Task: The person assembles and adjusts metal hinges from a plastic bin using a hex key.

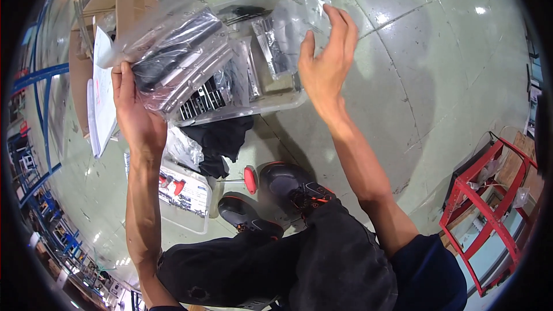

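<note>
My left hand (138, 106) is closed on the near edge of a clear plastic bag (184, 57). Long black and silver metal pieces show through its film. The bag hangs over the left part of a translucent plastic bin (262, 109) on the floor. Inside the bin lie bagged silver parts (271, 46) and a slotted black-and-silver piece (203, 102). My right hand (331, 60) is raised at the bin's right side, thumb and fingers apart, with nothing in it. Beside its fingertips is loose clear film (311, 8); whether they touch is unclear.
An open cardboard box (129, 0) and white papers (101, 98) stand left of the bin. Nearer me are a black cloth (222, 141), a red-handled screwdriver (250, 180) and a clear case (193, 216) with a printed sheet. A red metal frame (481, 207) stands at right.
</note>
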Available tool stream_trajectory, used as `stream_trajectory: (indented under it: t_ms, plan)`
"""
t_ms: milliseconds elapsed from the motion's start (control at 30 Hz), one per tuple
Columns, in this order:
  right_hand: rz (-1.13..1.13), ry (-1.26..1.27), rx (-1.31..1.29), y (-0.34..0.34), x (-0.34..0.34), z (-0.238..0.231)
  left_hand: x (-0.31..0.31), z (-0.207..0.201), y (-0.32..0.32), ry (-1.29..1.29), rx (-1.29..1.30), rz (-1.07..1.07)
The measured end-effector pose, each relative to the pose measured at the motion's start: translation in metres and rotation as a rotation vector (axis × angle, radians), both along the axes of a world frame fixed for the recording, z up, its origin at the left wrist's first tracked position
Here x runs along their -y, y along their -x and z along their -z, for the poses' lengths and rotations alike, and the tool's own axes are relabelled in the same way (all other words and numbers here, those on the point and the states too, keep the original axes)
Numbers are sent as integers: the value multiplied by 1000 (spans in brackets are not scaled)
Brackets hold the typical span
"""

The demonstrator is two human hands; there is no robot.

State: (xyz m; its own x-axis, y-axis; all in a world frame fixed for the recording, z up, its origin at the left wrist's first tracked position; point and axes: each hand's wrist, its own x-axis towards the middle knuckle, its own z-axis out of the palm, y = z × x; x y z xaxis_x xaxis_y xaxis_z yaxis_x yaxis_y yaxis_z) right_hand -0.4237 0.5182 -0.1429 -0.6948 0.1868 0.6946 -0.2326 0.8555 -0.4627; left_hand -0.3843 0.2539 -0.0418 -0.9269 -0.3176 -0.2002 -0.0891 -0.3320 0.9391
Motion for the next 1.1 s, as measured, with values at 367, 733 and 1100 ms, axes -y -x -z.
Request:
stream_trajectory:
  t_ms: [367,733,1100]
  plan:
    - [-417,-60,1131,-49,76,43,20,17,-50,-418,123,-88]
    - [-189,204,1108,-39,120,49,48,27,-196,-471,209,-500]
    - [-560,918,700,-54,57,-23,19,15,-271,-692,302,-523]
